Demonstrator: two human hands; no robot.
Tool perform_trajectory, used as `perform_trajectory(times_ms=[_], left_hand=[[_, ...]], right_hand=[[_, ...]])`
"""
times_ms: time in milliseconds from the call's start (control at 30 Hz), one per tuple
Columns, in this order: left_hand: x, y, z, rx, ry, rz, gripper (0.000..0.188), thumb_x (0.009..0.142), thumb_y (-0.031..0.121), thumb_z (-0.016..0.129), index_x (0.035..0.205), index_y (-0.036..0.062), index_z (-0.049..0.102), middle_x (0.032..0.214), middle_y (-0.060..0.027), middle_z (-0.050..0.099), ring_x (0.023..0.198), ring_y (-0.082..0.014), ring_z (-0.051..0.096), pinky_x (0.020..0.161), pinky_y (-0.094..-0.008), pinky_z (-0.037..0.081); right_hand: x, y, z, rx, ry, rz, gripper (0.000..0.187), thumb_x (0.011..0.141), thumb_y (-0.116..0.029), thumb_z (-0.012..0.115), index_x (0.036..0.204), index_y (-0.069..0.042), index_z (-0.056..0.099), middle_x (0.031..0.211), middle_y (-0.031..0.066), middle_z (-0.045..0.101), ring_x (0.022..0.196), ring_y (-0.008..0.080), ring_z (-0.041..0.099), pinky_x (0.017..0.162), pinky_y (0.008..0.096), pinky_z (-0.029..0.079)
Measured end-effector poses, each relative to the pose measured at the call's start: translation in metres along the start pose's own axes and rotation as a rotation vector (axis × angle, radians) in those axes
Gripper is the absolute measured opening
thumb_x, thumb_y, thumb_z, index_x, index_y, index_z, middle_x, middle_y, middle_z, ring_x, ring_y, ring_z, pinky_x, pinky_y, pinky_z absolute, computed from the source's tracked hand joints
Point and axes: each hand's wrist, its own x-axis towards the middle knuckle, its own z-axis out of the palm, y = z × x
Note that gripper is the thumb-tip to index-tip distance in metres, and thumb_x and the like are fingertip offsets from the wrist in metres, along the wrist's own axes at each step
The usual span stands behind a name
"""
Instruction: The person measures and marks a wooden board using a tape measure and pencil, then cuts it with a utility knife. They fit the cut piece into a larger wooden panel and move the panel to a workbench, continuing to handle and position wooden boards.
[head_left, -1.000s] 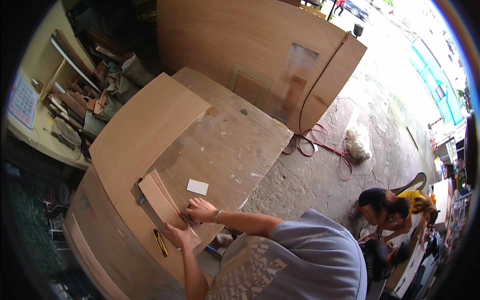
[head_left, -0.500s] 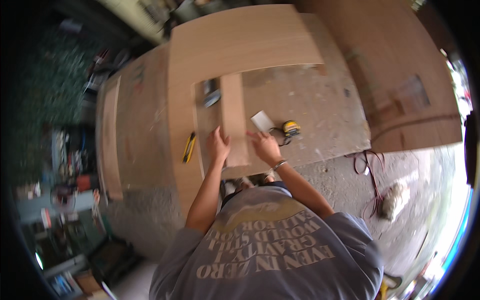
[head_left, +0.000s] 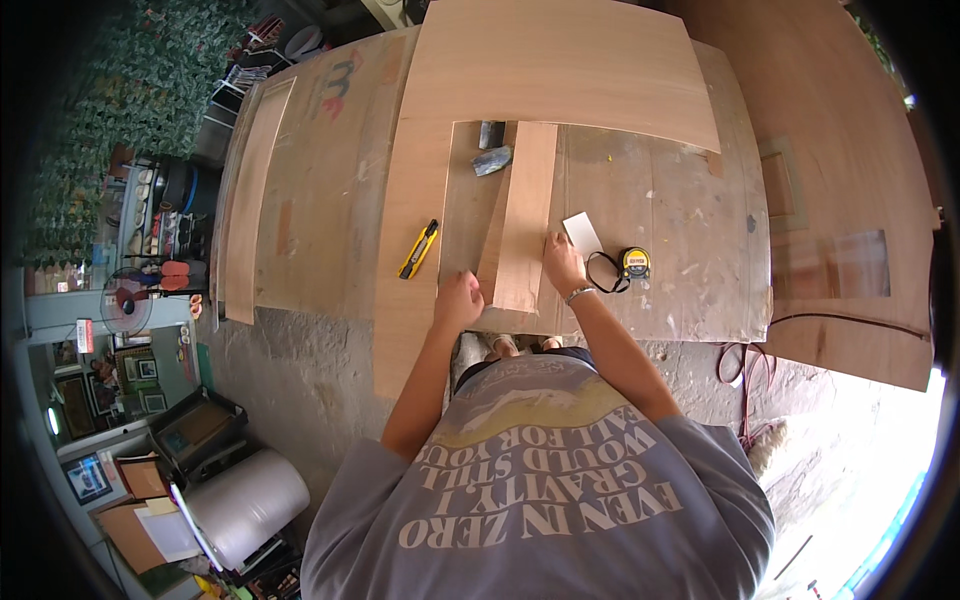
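Observation:
A narrow plywood strip [head_left: 528,215] lies lengthwise before me, its near end between my hands. Along its left side shows a darker wood face [head_left: 494,245]; whether it is a second strip or the edge, I cannot tell. My left hand [head_left: 460,302] is closed at the near left corner of the strip. On the other side, my right hand [head_left: 565,264] has its fingers together against the right edge. A white rectangular card [head_left: 582,232] and a yellow-black tape measure [head_left: 635,264] with a strap lie right of that hand. A yellow utility knife [head_left: 418,250] rests to the left.
A large plywood sheet [head_left: 560,65] with a cut-out spans the worktable [head_left: 680,220]. Inside the cut-out, a grey block-like object [head_left: 492,161] sits by the strip's far end. Another long strip [head_left: 262,200] lies at left. A big brown board [head_left: 850,200] stands at right, with a cable [head_left: 745,390] below.
The view has shifted, with the table appearing farther right. My left fingers have closed at the strip's corner, and the darker wood face along its left side now shows.

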Motion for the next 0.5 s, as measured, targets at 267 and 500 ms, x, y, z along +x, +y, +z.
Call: perform_trajectory(times_ms=[267,500], left_hand=[[-0.04,-0.003,0.003,0.081,0.038,0.297,0.02,0.078,0.022,0.068,0.09,0.0096,0.058,0.096,-0.0077,0.057,0.094,-0.0271,0.056,0.081,-0.0436,0.042],[-0.047,0.005,0.019,0.144,0.013,0.287,0.018,0.084,0.024,0.063,0.092,0.0094,0.057,0.091,-0.0071,0.061,0.087,-0.0283,0.059,0.077,-0.0424,0.044]], right_hand=[[-0.031,0.014,-0.054,0.034,-0.154,0.115,0.017,0.091,-0.013,0.045,0.099,0.001,0.05,0.095,0.0252,0.063,0.09,0.0406,0.063,0.077,0.049,0.051],[0.003,-0.015,-0.031,0.351,-0.056,0.277,0.044,0.088,-0.029,0.059,0.114,0.003,0.043,0.11,0.0244,0.053,0.1,0.0406,0.059,0.085,0.0454,0.049]])
